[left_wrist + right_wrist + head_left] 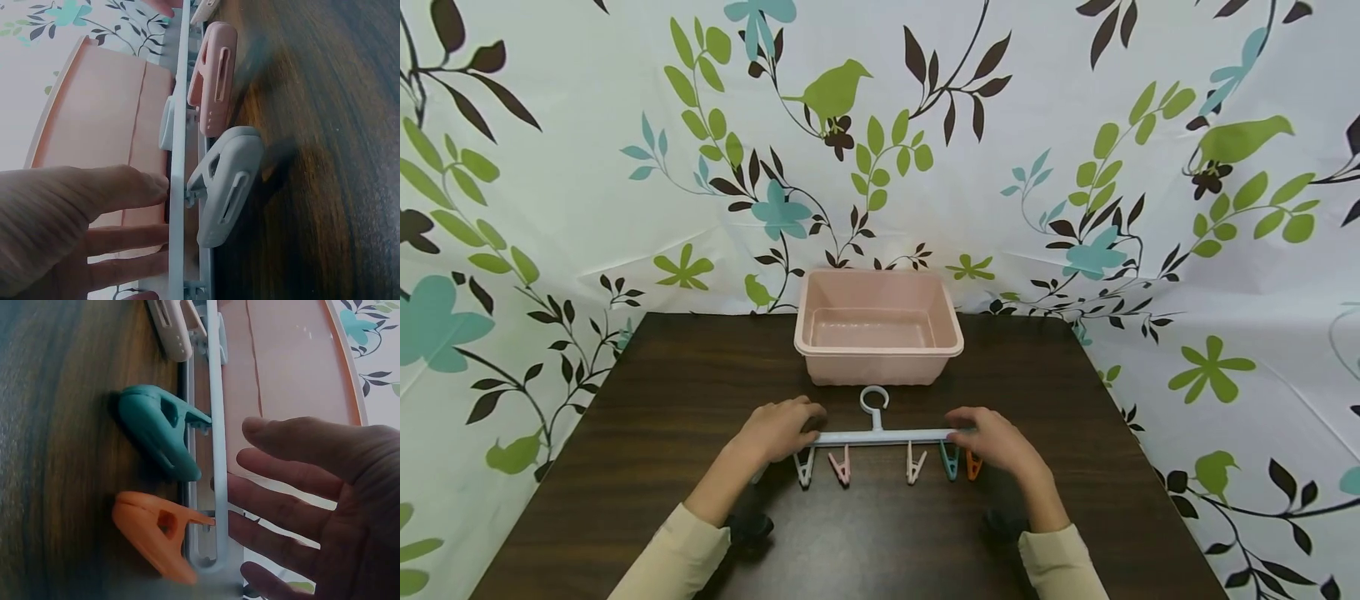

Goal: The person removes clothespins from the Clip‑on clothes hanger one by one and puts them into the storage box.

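A pale blue clip hanger (883, 437) with a round hook lies across the table in the head view. Along its near side hang clips: grey (231, 187), pink (214, 78), pale pink (915, 463), teal (159, 431) and orange (153, 534). My left hand (778, 429) is at the hanger's left end, thumb and fingers extended beside the bar. At the other end, my right hand (992, 437) has its fingers spread and loosely straight next to the bar, beside the teal and orange clips. Neither hand curls round the hanger; whether fingertips touch it is hard to tell.
A pink plastic basin (876, 367) stands at the back of the dark wooden table (865, 542), just behind the hook. A white cloth (925, 225) patterned with leaves and birds hangs behind and at both sides of the table.
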Motion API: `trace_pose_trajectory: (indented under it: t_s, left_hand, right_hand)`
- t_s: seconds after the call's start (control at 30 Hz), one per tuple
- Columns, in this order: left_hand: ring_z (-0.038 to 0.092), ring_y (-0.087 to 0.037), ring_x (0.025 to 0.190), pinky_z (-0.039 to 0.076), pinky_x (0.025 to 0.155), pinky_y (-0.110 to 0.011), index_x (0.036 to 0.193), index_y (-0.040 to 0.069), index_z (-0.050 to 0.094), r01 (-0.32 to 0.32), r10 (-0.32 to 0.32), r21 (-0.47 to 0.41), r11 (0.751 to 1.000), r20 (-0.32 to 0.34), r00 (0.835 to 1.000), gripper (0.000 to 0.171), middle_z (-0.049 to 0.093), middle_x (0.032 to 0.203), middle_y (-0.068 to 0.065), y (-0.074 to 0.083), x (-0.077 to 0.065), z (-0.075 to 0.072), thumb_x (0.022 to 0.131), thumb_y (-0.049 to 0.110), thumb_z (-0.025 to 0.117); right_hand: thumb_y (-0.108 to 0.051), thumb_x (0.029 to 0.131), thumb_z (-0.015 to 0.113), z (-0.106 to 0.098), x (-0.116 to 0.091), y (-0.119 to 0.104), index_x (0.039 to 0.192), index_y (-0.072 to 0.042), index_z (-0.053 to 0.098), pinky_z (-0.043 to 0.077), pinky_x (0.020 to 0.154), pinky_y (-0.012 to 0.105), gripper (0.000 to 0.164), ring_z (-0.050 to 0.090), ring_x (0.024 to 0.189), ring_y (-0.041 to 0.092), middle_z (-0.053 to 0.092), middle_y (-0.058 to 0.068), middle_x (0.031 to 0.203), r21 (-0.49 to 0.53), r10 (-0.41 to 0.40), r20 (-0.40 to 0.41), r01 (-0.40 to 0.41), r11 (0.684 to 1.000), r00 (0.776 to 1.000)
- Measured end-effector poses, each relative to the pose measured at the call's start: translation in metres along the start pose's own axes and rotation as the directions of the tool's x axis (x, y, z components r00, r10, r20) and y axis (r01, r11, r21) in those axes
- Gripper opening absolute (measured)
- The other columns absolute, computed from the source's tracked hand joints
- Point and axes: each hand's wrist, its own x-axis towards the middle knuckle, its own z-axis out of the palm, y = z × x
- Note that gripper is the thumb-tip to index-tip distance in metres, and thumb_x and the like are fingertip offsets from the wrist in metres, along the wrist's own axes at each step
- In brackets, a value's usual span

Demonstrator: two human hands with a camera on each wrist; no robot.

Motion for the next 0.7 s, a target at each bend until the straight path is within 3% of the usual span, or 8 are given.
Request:
trace_pose_trajectory:
  t_s: [0.13, 0.33, 0.7]
  left_hand:
    - [0.072, -0.034, 0.112, 0.058, 0.088, -0.057, 0.134, 0.019, 0.074, 0.000, 0.000, -0.021, 1.000, 0.010, 1.000, 0.033, 0.070, 0.133, -0.008, -0.001, 0.001, 0.000, 0.101, 0.023, 0.077]
    - [0.072, -0.034, 0.114, 0.057, 0.088, -0.058, 0.134, 0.020, 0.075, 0.003, -0.002, -0.040, 0.999, 0.029, 1.000, 0.033, 0.070, 0.134, -0.008, -0.002, 0.001, 0.000, 0.101, 0.023, 0.078]
    - [0.070, -0.031, 0.113, 0.058, 0.089, -0.058, 0.122, 0.021, 0.081, -0.008, 0.008, -0.008, 1.000, -0.004, 1.000, 0.024, 0.070, 0.125, -0.004, 0.000, -0.003, 0.006, 0.097, 0.023, 0.082]
  right_hand:
    - [-0.020, 0.101, 0.075, 0.003, 0.003, -0.002, 0.131, -0.009, 0.076, 0.057, 0.102, 0.055, 0.032, 0.071, 0.118, 0.028, 0.076, 0.009, 0.131, -0.025, -0.025, 0.001, 0.025, 0.999, 1.000]
    - [-0.016, 0.102, 0.075, 0.005, 0.008, -0.005, 0.126, -0.011, 0.079, 0.055, 0.103, 0.056, 0.025, 0.071, 0.121, 0.031, 0.077, 0.008, 0.129, -0.050, -0.023, 0.007, 0.024, 0.998, 1.000]
    - [-0.013, 0.099, 0.078, 0.014, 0.011, -0.009, 0.115, -0.016, 0.083, 0.055, 0.091, 0.048, 0.018, 0.064, 0.098, 0.018, 0.078, 0.004, 0.119, -0.091, -0.013, -0.002, 0.013, 0.996, 1.000]
